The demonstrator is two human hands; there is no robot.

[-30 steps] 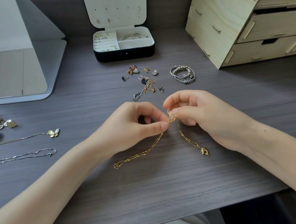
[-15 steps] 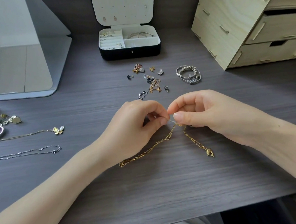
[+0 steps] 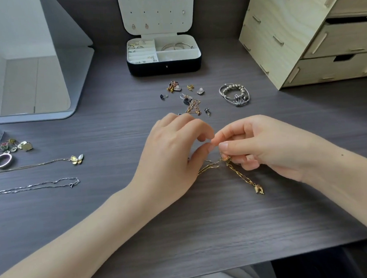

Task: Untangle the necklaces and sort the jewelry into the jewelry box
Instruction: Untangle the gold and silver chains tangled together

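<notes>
Untangling step: right hand point(image 3: 265, 149) pinches the gold chain point(image 3: 240, 174) at its knot; left hand point(image 3: 174, 152), curled just beside it (hold unclear), probably needs to tease one strand loose next.

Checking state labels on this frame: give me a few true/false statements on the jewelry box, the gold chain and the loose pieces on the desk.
1. The jewelry box has its lid open. True.
2. The right hand pinches the gold chain. True.
3. The butterfly necklace lies inside the jewelry box. False: it lies stretched out on the desk, at the left.
4. The beaded bracelet is worn on the right wrist. False: it lies on the desk, in front of the wooden drawer unit.
</notes>
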